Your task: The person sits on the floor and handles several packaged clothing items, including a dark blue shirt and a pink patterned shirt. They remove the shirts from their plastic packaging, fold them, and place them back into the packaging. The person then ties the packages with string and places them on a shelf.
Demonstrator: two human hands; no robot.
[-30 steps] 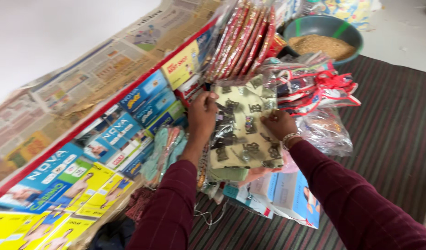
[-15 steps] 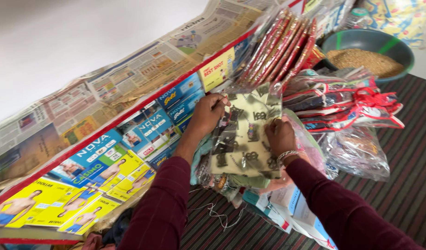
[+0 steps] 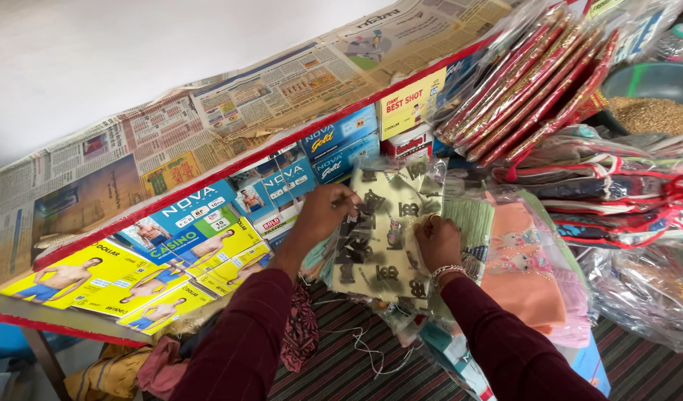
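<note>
A cream printed cloth packed in clear plastic (image 3: 390,234) lies on top of a pile of other packed garments. My left hand (image 3: 328,212) pinches its left edge near the top. My right hand (image 3: 438,241), with a beaded bracelet at the wrist, presses on the packet's right side. Both arms wear dark maroon sleeves. Under the packet I see a green striped garment (image 3: 469,223) and a peach one (image 3: 523,275) to its right.
A red-edged shelf lined with newspaper (image 3: 230,160) holds blue (image 3: 189,212) and yellow boxes (image 3: 104,278) below it. Red and gold flat packets (image 3: 534,82) lean at the top right. A bowl of grain (image 3: 653,108) and bagged clothes with red ties (image 3: 623,200) sit at right.
My view has swung left and closer. The cream packet has come down flatter onto the pile, with both hands still on it.
</note>
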